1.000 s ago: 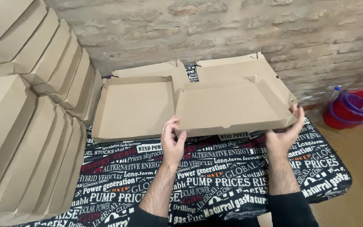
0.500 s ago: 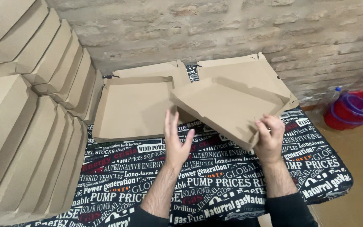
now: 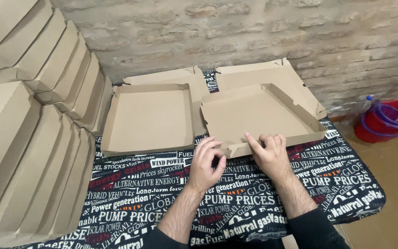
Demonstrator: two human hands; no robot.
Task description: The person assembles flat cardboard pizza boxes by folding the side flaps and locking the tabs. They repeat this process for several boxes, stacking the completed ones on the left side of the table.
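Observation:
A brown cardboard box tray lies flat on the printed black tablecloth, its walls partly raised. My right hand presses fingers on the tray's near front flap. At the tray's near left corner my left hand curls, fingers touching the cardboard edge. A second folded tray lies to the left of it, walls up. Flat cardboard blanks lie beneath both trays at the back.
Stacks of closed cardboard boxes lean along the left side. A brick wall stands behind the table. A red bucket with a purple-topped bottle sits on the floor at the right.
The right-hand tray, held up and tilted earlier, now lies flat on the table. Both hands have come down to its near edge.

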